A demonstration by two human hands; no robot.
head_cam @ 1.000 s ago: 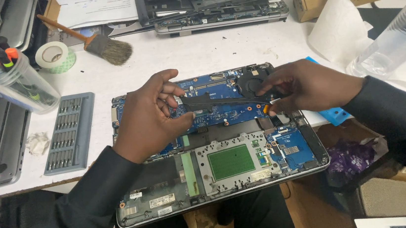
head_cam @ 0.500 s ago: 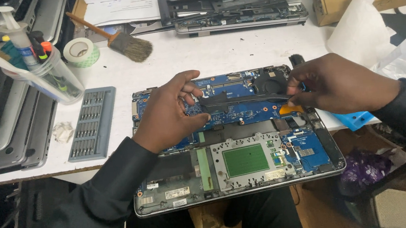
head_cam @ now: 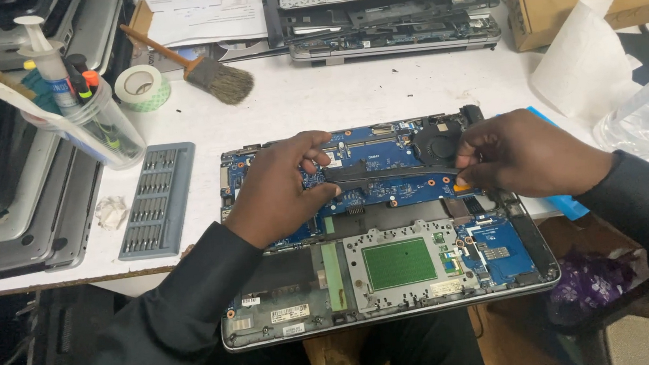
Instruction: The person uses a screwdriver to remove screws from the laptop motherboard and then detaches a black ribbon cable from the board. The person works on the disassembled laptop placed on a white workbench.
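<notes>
Left hand: my left hand (head_cam: 281, 187) pinches the left end of the long black metal heat pipe (head_cam: 387, 172).
Right hand: my right hand (head_cam: 524, 157) grips its right end.
Heat pipe: across the blue circuit board (head_cam: 385, 153) of the opened laptop (head_cam: 381, 280) on the white table (head_cam: 332, 94).

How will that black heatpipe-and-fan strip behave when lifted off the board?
The black strip is long and thin, so it probably bends if lifted by one end. The left hand and right hand grip opposite ends, which suits that. It looks light, though fan-heavy on the right.
</notes>
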